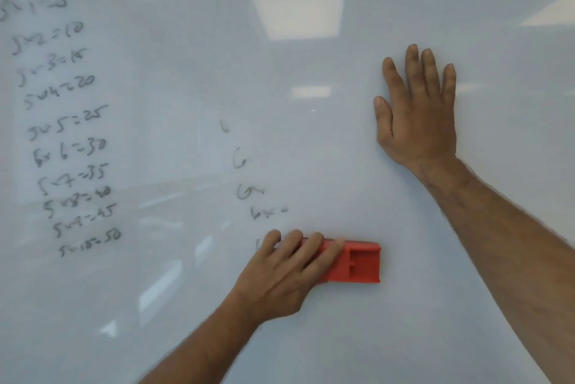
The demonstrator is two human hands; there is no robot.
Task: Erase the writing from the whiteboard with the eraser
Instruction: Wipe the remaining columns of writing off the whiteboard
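Left hand (280, 278) fingers (311, 254) curl over the light, rigid red eraser (357, 263) on the whiteboard (311, 165), best gripped along its long edges; right hand (417, 113) flat, holding nothing.

Office or classroom, whiteboard (186, 306), reflected ceiling panels (298, 13)

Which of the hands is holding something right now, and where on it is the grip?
The left hand holds the red eraser by its left end, fingers over the back. The right hand lies flat on the whiteboard, holding nothing.

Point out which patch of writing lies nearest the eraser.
The partial "6" column, just above the left hand holding the red eraser; the fives table sits far left.
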